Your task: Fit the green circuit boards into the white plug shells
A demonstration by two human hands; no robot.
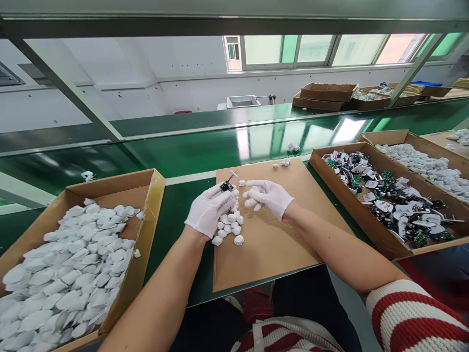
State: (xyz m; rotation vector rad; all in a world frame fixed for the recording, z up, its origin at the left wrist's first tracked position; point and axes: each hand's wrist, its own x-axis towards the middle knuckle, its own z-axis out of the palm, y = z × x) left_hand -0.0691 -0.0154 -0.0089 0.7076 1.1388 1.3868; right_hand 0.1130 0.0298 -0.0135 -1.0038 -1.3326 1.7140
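Observation:
My left hand (209,209), in a white glove, holds a small circuit board (226,186) with thin wires and a small white part on it, pinched at the fingertips. My right hand (266,195), also gloved, hovers just to the right with its index finger stretched out and the other fingers partly bent; I see nothing held in it. One small white round piece (242,183) lies by its index fingertip. Below and beside my left hand, a cluster of small white round pieces (227,227) rests on a cardboard sheet (278,249).
A cardboard box (156,205) of white pieces stands at left. At right, another box (399,252) holds circuit boards with white parts and wires, beside a box of white pieces (421,161). Loose parts (293,147) lie beyond the sheet. A metal frame (73,88) spans the bench.

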